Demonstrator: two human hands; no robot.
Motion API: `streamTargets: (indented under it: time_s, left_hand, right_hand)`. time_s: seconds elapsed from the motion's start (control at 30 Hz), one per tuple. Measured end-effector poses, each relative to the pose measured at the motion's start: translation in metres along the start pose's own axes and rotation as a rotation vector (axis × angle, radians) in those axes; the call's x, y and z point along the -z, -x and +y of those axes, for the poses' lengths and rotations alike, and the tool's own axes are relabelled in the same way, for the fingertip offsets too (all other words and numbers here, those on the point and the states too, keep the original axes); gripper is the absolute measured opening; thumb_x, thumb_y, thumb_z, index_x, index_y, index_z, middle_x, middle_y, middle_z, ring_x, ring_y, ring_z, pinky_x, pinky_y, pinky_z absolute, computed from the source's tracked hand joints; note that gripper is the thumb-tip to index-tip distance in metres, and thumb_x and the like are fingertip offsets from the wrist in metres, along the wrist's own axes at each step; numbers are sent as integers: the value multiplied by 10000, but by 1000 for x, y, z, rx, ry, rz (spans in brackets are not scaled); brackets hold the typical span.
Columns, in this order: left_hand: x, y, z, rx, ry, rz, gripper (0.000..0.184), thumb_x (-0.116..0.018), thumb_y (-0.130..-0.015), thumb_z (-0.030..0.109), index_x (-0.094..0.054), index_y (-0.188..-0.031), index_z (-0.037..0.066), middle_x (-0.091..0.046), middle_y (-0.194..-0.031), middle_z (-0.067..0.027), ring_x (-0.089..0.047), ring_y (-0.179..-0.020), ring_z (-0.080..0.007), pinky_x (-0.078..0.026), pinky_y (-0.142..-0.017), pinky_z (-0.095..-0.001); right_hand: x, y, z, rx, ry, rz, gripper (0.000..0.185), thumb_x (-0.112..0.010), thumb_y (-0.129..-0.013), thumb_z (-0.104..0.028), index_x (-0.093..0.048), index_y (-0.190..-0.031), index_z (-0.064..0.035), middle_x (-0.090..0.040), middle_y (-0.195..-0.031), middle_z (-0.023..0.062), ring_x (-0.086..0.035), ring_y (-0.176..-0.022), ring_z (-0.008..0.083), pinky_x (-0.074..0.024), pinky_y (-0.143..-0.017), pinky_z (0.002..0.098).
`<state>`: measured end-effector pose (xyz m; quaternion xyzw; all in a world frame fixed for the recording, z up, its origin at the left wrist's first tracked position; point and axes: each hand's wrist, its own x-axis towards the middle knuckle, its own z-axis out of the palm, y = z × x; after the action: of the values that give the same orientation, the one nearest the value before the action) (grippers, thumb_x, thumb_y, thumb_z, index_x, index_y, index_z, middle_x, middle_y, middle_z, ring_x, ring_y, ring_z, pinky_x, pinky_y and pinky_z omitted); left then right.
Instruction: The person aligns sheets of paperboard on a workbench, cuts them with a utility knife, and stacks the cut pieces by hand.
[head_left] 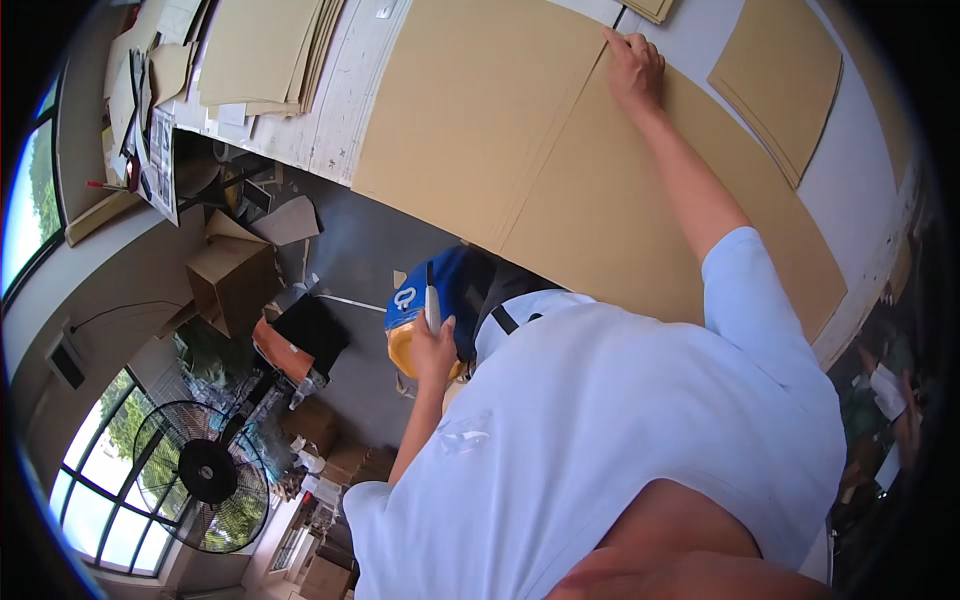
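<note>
My left hand [432, 348] is closed around a utility knife [432, 305] with a pale handle, held upright near my waist, away from the table. Stretched out across the table, my right hand [637, 75] has its fingers bent and pressed together at the far corner of a brown cardboard sheet [660, 220]. Beside that sheet on the left lies another large cardboard sheet [470, 110], and a thin straight seam runs between them from my fingertips towards my body. Whether the fingers pinch the edge or only press on it is hard to see.
More cardboard [785, 85] lies on the white table [345, 95] to the right, with a stack of sheets [265, 50] at the left. Below stand a blue and yellow container [430, 285], a cardboard box [232, 280] and a black fan [205, 472]. Scraps litter the floor.
</note>
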<state>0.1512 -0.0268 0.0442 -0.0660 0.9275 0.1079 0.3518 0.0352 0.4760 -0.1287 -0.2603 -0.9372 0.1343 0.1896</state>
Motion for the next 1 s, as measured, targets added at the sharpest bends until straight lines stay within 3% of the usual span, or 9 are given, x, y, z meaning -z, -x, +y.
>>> streamTargets:
  time_s: [0.03, 0.1, 0.17, 0.37, 0.53, 0.63, 0.7, 0.87, 1.0]
  left_hand:
    - [-1, -31, 29, 178, 448, 58, 348, -692, -870, 209, -528, -1120, 31, -609, -682, -77, -606, -538, -181, -526, -521, -340]
    - [-15, -72, 44, 180, 900, 233, 275, -738, -840, 155, -518, -959, 42, -595, -753, -28, -579, -599, -108, -507, -546, -278]
    - [-40, -117, 53, 118, 1199, 339, 245, -722, -856, 131, -517, -958, 44, -599, -825, -44, -594, -683, -119, -500, -598, -263]
    - [-41, -151, 104, 196, 1522, 372, 270, -659, -890, 59, -441, -1048, 38, -598, -948, -78, -633, -767, -172, -534, -632, -280]
    - [-37, -164, 87, 175, 1417, 364, 294, -636, -892, 19, -431, -1102, 41, -601, -963, -88, -662, -775, -191, -554, -561, -297]
    - [-25, -169, 79, 170, 1413, 418, 258, -645, -872, -14, -546, -1108, 13, -644, -962, -93, -653, -807, -181, -540, -657, -308]
    - [-2, -164, 75, 59, 1387, 482, 314, -670, -847, -2, -569, -1144, -5, -657, -998, -101, -649, -830, -199, -533, -723, -325]
    - [107, -104, 117, -352, 729, 731, 217, -692, -848, 146, -598, -968, -8, -666, -838, -100, -621, -746, -183, -499, -691, -330]
    - [191, -82, 161, -674, 388, 757, 174, -684, -864, 158, -586, -905, 20, -639, -751, -91, -588, -682, -172, -484, -656, -319]
  right_hand:
    - [-4, -11, 6, 20, -10, -13, 320, -532, -856, -110, -661, -1143, -164, -597, -931, 58, -572, -923, 282, -453, -800, 433]
    - [-5, -33, 15, 58, -6, 30, 302, -526, -869, -130, -656, -1141, -154, -604, -965, 69, -573, -950, 294, -454, -828, 445]
    - [-7, -50, 13, 85, 12, 46, 288, -521, -883, -149, -651, -1140, -143, -610, -999, 79, -573, -977, 306, -456, -857, 457]
    - [-7, -69, -21, 96, 169, -154, 279, -538, -908, -257, -616, -1128, -103, -585, -1104, 116, -544, -1057, 338, -428, -915, 495]
    - [7, -48, -52, 8, 110, -314, 254, -565, -866, -260, -599, -1052, -90, -578, -1103, 132, -540, -1068, 337, -426, -928, 479]
    - [11, -41, -60, -78, -26, -405, 258, -581, -856, -291, -616, -1002, -81, -593, -1089, 137, -552, -1067, 327, -435, -935, 457]
    - [15, -38, -64, -137, -112, -502, 285, -592, -857, -326, -626, -999, -80, -605, -1091, 138, -569, -1062, 319, -446, -933, 449]
    - [8, -32, -74, -194, -236, -546, 332, -640, -856, -350, -653, -1029, -67, -620, -1127, 151, -601, -1040, 325, -484, -897, 430]
    - [-3, -26, -84, -386, -503, -417, 558, -674, -846, -393, -542, -1265, -50, -584, -1240, 186, -590, -1107, 312, -483, -923, 436]
